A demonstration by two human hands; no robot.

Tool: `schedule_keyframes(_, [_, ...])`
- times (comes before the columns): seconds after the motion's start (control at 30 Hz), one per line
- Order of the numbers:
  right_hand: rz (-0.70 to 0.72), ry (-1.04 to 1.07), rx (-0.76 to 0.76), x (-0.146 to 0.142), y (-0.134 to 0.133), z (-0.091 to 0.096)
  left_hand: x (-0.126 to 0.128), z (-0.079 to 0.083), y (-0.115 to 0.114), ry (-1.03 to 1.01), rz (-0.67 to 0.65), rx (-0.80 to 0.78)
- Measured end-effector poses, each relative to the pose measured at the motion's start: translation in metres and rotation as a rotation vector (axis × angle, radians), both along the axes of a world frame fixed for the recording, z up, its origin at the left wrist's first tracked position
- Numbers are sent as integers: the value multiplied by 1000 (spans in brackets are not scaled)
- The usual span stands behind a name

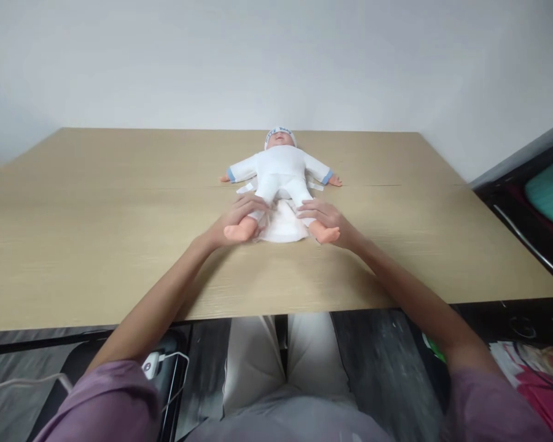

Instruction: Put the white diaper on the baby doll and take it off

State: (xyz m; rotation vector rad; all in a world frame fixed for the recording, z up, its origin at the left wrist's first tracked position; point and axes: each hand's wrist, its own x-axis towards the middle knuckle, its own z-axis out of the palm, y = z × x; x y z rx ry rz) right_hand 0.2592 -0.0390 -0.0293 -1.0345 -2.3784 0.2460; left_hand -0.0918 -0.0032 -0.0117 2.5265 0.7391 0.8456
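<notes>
A baby doll is lying face up on the table, near its middle, with the arms spreading wide and the feet pointing toward me. It is wearing a white suit with blue cuffs and a lettered white cap. A white diaper-like pad is spreading under its hips and out between its legs, pale tabs showing at both sides of the waist.

Through the head camera I am seeing my left hand and right hand resting at the lower legs, one on each. The fingers are lying close together and bending over the cloth; the thumbs are hiding, so I cannot tell whether they are gripping leg or pad.

I am judging the doll light, its clothed body soft, its bare feet firmer and smoother; the ankles are offering the best hold. The pad is looking thin and floppy, easiest by its edges.

Beyond, a plain wall is rising; below, pale trousers are showing.
</notes>
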Motion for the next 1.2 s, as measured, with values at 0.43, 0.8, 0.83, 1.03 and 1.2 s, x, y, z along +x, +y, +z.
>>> schedule_keyframes(0.43, [141, 46, -108, 28, 8, -24, -32, -29, 1, 204, -64, 4])
schedule_keyframes(0.8, [78, 305, -291, 22, 11, -20, -31, -18, -4, 196, -55, -90])
schedule_keyframes(0.83, [52, 291, -289, 19, 8, -16, -29, -17, -6, 192, -44, -104])
schedule_keyframes(1.03, [-66, -76, -63, -15, -25, -5, 3, -19, -24, 209, 127, -19])
schedule_keyframes(1.2, [-226, -232, 21, -38, -38, -11, 23, -26, -39, 297, 305, 64])
